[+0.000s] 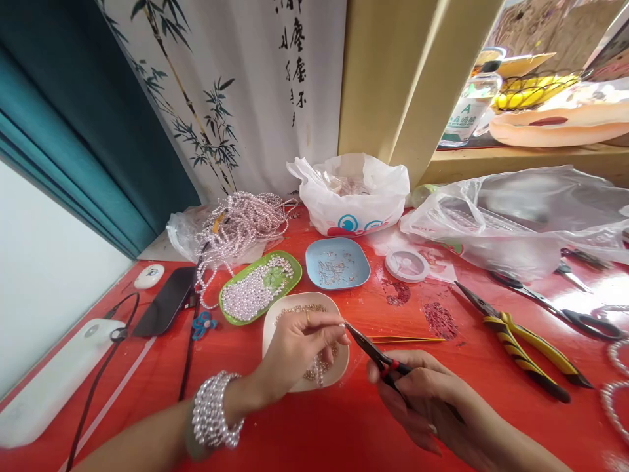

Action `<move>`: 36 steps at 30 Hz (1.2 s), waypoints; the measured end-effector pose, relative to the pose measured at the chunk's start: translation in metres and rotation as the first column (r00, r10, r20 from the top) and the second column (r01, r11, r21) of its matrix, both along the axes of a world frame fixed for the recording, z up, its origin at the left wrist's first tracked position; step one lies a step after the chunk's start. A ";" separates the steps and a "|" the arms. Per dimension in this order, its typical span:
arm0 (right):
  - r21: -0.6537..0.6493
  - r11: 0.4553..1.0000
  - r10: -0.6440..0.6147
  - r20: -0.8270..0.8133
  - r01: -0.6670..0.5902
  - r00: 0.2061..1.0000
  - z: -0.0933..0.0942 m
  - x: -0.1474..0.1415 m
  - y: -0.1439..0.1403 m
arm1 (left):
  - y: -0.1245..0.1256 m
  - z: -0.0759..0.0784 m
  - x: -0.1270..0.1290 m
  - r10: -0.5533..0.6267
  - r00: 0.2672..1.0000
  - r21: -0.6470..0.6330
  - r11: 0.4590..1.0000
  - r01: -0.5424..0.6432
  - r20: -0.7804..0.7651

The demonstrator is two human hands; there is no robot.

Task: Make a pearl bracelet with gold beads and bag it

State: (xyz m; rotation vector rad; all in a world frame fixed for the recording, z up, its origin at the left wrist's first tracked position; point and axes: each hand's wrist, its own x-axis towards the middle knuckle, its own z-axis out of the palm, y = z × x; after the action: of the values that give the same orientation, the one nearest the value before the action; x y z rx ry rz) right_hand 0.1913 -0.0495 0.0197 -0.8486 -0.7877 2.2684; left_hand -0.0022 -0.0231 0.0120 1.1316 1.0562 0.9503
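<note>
"What is held in the right grip [425, 387]?"
"Black-handled pliers [379, 358] are clasped there, their tip held beside the left grip [293, 346]."
"And the left?"
"A tiny piece [343, 323] is pinched in it, over the cream dish [270, 331] on the red surface [299, 436]."

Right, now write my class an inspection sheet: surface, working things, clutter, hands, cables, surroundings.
Surface: red table, glossy.
Working things: cream dish with beads; green tray with pearly beads; blue tray with tiny pieces.
Clutter: bead strands, phone, plastic bags.
Hands: right hand grips red-banded pliers; left hand, over the cream dish, at their tips; anything pinched is too small to tell.
Cables: black cable over white block; dark cable beside phone.
Surroundings: bamboo-print curtain behind, teal curtain left.
</note>
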 end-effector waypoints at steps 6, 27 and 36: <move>-0.046 0.999 0.016 -0.001 -0.017 1.000 0.001 0.001 0.001 | 0.000 -0.001 0.001 0.020 0.998 0.006 1.000 -0.019 -0.051; -0.090 0.994 0.054 -0.012 -0.055 0.998 0.000 0.005 0.001 | -0.002 0.000 0.000 0.024 0.995 0.052 0.998 -0.019 -0.100; -0.085 0.994 0.061 -0.026 -0.063 0.998 -0.001 0.005 0.001 | -0.003 0.001 0.001 0.030 0.997 0.044 0.999 -0.027 -0.068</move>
State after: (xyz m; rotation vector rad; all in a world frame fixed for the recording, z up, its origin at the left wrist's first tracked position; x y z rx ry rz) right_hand 0.1962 -0.0481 0.0185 -0.8458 -0.7200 2.3768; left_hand -0.0008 -0.0262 0.0131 1.1949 1.1145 0.9664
